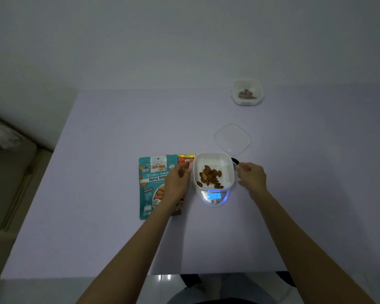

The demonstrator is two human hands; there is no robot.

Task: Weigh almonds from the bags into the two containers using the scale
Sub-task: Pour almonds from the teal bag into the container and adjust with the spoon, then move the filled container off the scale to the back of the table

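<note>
A white square container [213,155] holding a small heap of almonds [210,176] stands on the white scale [214,198], whose blue display is lit. My left hand [177,181] grips the container's left rim with curled fingers, and my right hand [251,176] grips its right rim. A teal almond bag [150,187] lies flat left of the scale, partly under my left forearm. A second, orange bag [185,157] peeks out from beneath it. The other container [247,102], with a few almonds inside, sits far back on the right.
A clear lid [232,139] lies just behind the scale. A small black object [234,160] shows at the container's right rear corner. The pale table [119,238] ends near my body; a beige sofa [13,183] stands to its left.
</note>
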